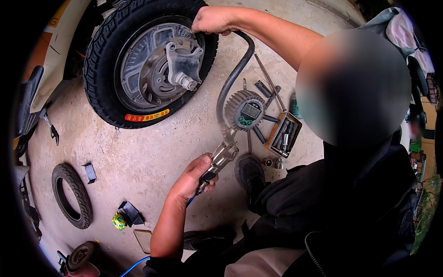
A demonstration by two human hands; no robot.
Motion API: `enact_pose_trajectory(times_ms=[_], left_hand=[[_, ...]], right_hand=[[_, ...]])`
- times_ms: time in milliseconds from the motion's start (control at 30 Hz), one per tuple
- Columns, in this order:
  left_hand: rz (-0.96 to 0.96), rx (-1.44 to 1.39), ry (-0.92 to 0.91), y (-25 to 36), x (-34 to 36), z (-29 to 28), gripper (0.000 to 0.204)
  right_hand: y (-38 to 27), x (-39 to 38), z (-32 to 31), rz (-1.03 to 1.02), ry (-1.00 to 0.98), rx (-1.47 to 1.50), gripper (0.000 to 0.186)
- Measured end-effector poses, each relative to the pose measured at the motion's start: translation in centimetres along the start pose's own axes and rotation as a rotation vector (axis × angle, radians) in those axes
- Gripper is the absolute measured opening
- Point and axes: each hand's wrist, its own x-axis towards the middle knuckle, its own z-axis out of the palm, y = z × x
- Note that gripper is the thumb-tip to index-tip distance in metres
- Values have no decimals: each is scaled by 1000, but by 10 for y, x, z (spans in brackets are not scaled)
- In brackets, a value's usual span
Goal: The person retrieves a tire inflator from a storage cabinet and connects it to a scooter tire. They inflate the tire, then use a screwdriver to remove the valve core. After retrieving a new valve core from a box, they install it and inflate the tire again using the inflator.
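Note:
My left hand (pixel 191 181) is closed around the metal handle of a tyre inflator gun (pixel 224 157). Its round ribbed gauge (pixel 251 111) has a small digital screen and faces up. A black rubber hose (pixel 230 76) curves from the gun up to my right hand (pixel 213 21), whose fingers are closed on the hose end at the wheel's rim; the valve is hidden. The wheel (pixel 102 69) stands with a thick black treaded tyre, a metal hub, a brake disc (pixel 150 76) and a bracket (pixel 181 62). A blurred patch covers part of my right arm.
A tray of sockets (pixel 284 134) and several wrenches (pixel 272 92) lie right of the gauge. At left are a loose tyre (pixel 59 198), a dark open box (pixel 133 212), a yellow-green crumpled wrapper (pixel 118 221) and vehicle bodywork (pixel 53 51). A blue air line (pixel 134 266) crosses the floor.

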Motion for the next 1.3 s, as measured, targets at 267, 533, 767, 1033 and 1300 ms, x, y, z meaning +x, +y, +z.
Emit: enact_pose_trajectory(times_ms=[267, 533, 767, 1033, 1300], left_hand=[[-7, -8, -1, -2, 1, -3, 49], [-33, -7, -10, 1, -1, -2, 50], [-31, 18, -1, 0, 0, -3, 48], [-20, 23, 16, 0, -1, -1, 48], [-23, 20, -2, 0, -1, -2, 49]], right_hand=[[-2, -2, 1, 0, 14, -6, 18], [-1, -1, 0, 8, 14, -10, 18], [-1, -1, 0, 10, 4, 1, 19], [2, 2, 1, 7, 17, -9, 19], [1, 2, 0, 7, -3, 17, 19]])
